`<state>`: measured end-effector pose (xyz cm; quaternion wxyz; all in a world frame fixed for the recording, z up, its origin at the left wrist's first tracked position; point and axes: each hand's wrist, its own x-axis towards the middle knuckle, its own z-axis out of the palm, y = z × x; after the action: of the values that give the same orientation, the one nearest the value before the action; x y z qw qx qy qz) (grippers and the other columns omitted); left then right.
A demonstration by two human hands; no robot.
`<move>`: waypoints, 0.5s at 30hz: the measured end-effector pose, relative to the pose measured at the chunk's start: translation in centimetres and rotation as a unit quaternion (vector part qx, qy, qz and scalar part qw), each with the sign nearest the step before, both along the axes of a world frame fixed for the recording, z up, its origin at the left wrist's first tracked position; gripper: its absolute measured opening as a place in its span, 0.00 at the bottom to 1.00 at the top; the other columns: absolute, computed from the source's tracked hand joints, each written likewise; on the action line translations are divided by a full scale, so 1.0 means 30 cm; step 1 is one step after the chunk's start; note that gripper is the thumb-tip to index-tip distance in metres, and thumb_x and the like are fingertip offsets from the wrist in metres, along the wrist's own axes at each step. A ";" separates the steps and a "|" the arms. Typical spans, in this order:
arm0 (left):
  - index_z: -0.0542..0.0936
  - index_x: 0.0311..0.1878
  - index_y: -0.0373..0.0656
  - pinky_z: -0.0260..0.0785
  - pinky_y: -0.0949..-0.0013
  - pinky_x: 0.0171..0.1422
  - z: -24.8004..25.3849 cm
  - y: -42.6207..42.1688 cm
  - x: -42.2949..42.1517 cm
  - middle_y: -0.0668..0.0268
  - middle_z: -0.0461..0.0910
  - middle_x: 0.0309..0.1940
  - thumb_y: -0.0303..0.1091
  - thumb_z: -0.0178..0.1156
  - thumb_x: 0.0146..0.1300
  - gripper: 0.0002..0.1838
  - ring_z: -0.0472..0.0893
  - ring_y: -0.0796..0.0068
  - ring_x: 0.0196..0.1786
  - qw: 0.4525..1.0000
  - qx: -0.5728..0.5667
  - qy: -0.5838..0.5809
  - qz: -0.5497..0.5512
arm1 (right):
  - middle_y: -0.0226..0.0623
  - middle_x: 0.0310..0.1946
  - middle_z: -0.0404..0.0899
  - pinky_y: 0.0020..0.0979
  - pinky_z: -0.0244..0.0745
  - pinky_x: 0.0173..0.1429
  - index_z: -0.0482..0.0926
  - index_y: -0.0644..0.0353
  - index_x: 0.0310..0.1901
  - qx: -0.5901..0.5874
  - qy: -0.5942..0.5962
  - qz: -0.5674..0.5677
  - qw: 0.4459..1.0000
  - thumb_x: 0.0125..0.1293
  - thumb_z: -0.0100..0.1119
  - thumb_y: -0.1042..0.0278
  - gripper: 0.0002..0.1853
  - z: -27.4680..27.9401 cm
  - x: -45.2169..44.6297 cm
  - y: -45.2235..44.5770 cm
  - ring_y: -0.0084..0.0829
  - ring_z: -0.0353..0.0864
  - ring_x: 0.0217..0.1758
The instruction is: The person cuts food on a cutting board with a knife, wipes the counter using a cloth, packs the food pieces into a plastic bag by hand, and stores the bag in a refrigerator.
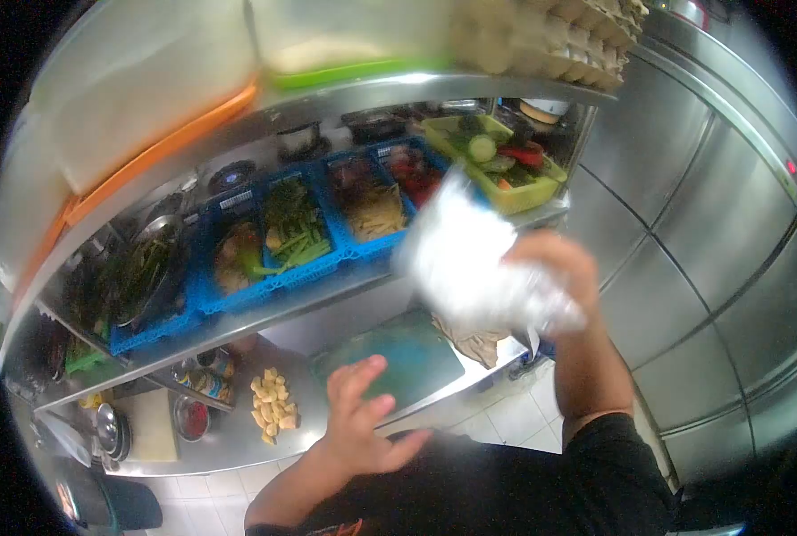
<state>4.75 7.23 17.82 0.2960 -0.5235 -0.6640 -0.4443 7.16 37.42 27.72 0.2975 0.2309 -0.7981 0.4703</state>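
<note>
My right hand [555, 263] is closed around a white plastic bag [461, 250], raised in front of the shelf and smeared by motion. What the bag contains cannot be made out. Over the counter's front edge, my left hand [367, 420] is empty with its fingers apart. Just beyond it lies a green cutting board [394, 357]. To the left of that hand, a pile of pale yellow peeled pieces [272, 405], perhaps garlic or ginger, sits on the steel counter [314, 429]. A brown crumpled cloth [470, 341] rests by the board's right end.
Blue baskets [282, 268] of vegetables line the shelf, with a yellow-green basket [524, 196] at their right. Egg trays [586, 45] and plastic bins [345, 36] stand overhead. A steel refrigerator [684, 241] borders the right side. A bowl of red food [191, 418] is at left.
</note>
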 end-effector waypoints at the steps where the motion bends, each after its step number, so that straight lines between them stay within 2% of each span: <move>1: 0.65 0.67 0.49 0.66 0.49 0.60 -0.024 -0.009 -0.008 0.45 0.68 0.66 0.39 0.77 0.47 0.43 0.76 0.49 0.59 1.000 -0.008 -0.020 0.008 | 0.38 0.39 0.86 0.32 0.78 0.51 0.82 0.59 0.45 0.044 0.065 -0.089 0.993 0.53 0.67 0.72 0.16 0.087 -0.012 -0.002 0.32 0.86 0.43; 3: 0.65 0.66 0.47 0.67 0.50 0.60 -0.067 -0.033 -0.017 0.44 0.68 0.65 0.38 0.76 0.47 0.42 0.76 0.49 0.59 0.997 -0.025 -0.061 0.027 | 0.39 0.38 0.85 0.31 0.77 0.51 0.81 0.59 0.46 0.160 0.072 -0.207 0.963 0.51 0.67 0.75 0.18 0.149 -0.125 0.041 0.30 0.85 0.43; 4: 0.66 0.65 0.44 0.69 0.51 0.59 -0.091 -0.045 -0.010 0.44 0.68 0.65 0.37 0.76 0.48 0.41 0.77 0.49 0.58 0.997 -0.032 -0.060 0.044 | 0.41 0.38 0.85 0.31 0.77 0.51 0.81 0.59 0.47 0.179 0.088 -0.222 0.954 0.50 0.67 0.75 0.19 0.165 -0.183 0.061 0.33 0.85 0.43; 5: 0.67 0.64 0.44 0.69 0.51 0.59 -0.110 -0.062 0.001 0.44 0.69 0.65 0.37 0.76 0.48 0.40 0.77 0.49 0.58 0.996 -0.037 -0.064 0.056 | 0.43 0.38 0.84 0.32 0.77 0.52 0.81 0.59 0.48 0.197 0.105 -0.236 0.946 0.50 0.67 0.76 0.19 0.166 -0.242 0.074 0.36 0.85 0.43; 6: 0.68 0.64 0.43 0.69 0.50 0.59 -0.124 -0.079 0.012 0.44 0.69 0.65 0.37 0.76 0.48 0.39 0.77 0.48 0.58 0.994 -0.042 -0.068 0.069 | 0.48 0.38 0.84 0.35 0.77 0.52 0.80 0.60 0.48 0.092 0.074 -0.199 0.973 0.51 0.65 0.78 0.19 0.150 -0.299 0.078 0.46 0.85 0.43; 9: 0.70 0.62 0.43 0.68 0.48 0.61 -0.162 -0.112 0.028 0.45 0.69 0.65 0.37 0.75 0.50 0.37 0.77 0.47 0.59 0.989 -0.032 -0.107 0.098 | 0.51 0.40 0.84 0.40 0.78 0.52 0.80 0.60 0.48 0.240 0.088 -0.209 0.944 0.52 0.64 0.79 0.19 0.206 -0.368 0.059 0.54 0.84 0.46; 10: 0.70 0.62 0.42 0.68 0.48 0.61 -0.172 -0.123 0.038 0.45 0.69 0.65 0.37 0.75 0.50 0.36 0.77 0.47 0.60 0.986 -0.025 -0.126 0.106 | 0.51 0.40 0.85 0.43 0.79 0.52 0.81 0.58 0.49 0.320 0.076 -0.266 0.906 0.53 0.65 0.75 0.19 0.194 -0.417 0.078 0.54 0.84 0.48; 11: 0.70 0.62 0.42 0.68 0.47 0.62 -0.177 -0.132 0.051 0.46 0.68 0.66 0.37 0.75 0.51 0.36 0.76 0.47 0.61 0.982 -0.042 -0.137 0.122 | 0.51 0.41 0.85 0.44 0.79 0.53 0.81 0.57 0.51 0.393 -0.010 -0.295 0.871 0.54 0.65 0.72 0.20 0.189 -0.435 0.081 0.54 0.84 0.48; 13: 0.71 0.63 0.42 0.67 0.45 0.63 -0.178 -0.159 0.075 0.48 0.68 0.66 0.38 0.75 0.52 0.36 0.75 0.47 0.63 0.971 -0.075 -0.159 0.163 | 0.52 0.41 0.85 0.47 0.78 0.55 0.80 0.55 0.53 0.525 -0.164 -0.336 0.765 0.54 0.66 0.68 0.22 0.182 -0.466 0.046 0.55 0.83 0.49; 15: 0.71 0.64 0.41 0.67 0.45 0.64 -0.181 -0.189 0.091 0.49 0.68 0.67 0.39 0.74 0.53 0.35 0.74 0.47 0.64 0.960 -0.100 -0.178 0.190 | 0.55 0.44 0.84 0.47 0.78 0.58 0.77 0.55 0.59 0.492 -0.123 -0.320 0.800 0.54 0.65 0.67 0.27 0.216 -0.393 0.017 0.56 0.82 0.52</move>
<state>7.49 1.56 12.39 0.1984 -0.3272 -0.8340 -0.3975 -4.62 37.94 34.22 0.1770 0.0182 -0.9805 -0.0836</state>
